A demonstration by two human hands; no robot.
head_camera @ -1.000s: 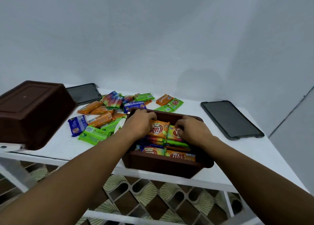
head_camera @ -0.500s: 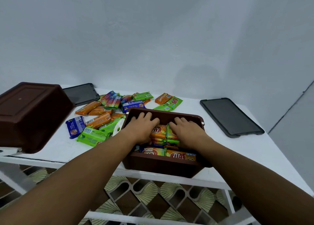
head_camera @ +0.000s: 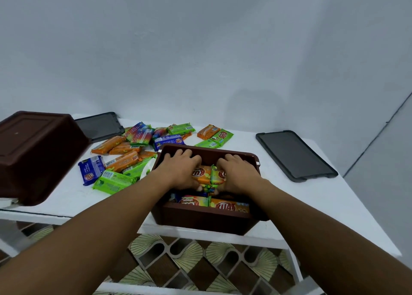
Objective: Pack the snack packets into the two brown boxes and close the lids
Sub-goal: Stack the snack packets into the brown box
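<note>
Left hand (head_camera: 180,172), right hand (head_camera: 239,174): fingers curled round packet stack (head_camera: 208,176) between them, inside brown box (head_camera: 200,219).

Brown boxes (head_camera: 207,221), a white table (head_camera: 289,196), dark grey lids (head_camera: 294,156), and orange, green, blue packets (head_camera: 124,161).

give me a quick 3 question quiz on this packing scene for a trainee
1. True or false: the other brown box, on the left of the table, lies upside down.
2. Where do the left hand and right hand grip a stack of packets? A) inside the open brown box B) under the table C) in the air above the table
3. Fill in, on or off: the left lid and the right lid both lie ____ the boxes.
Key: 1 true; 2 A; 3 off.
</note>
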